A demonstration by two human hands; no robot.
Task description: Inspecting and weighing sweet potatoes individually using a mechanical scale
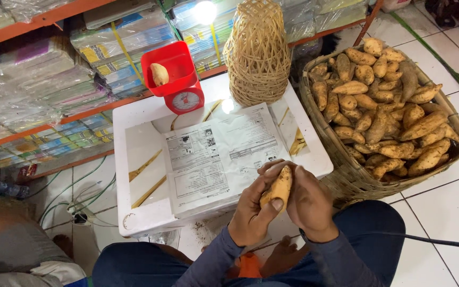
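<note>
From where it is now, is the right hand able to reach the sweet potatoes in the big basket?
Probably yes. The right hand is cupped around a sweet potato together with the left hand, and the woven basket stands open just to its right, nothing between them. It would first have to let go.

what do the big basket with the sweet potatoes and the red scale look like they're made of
The big basket looks like woven bamboo or rattan strips, matte tan, its weave plainly visible. The red scale seems to be glossy moulded plastic, judging by its smooth, shiny tray and body.
</note>
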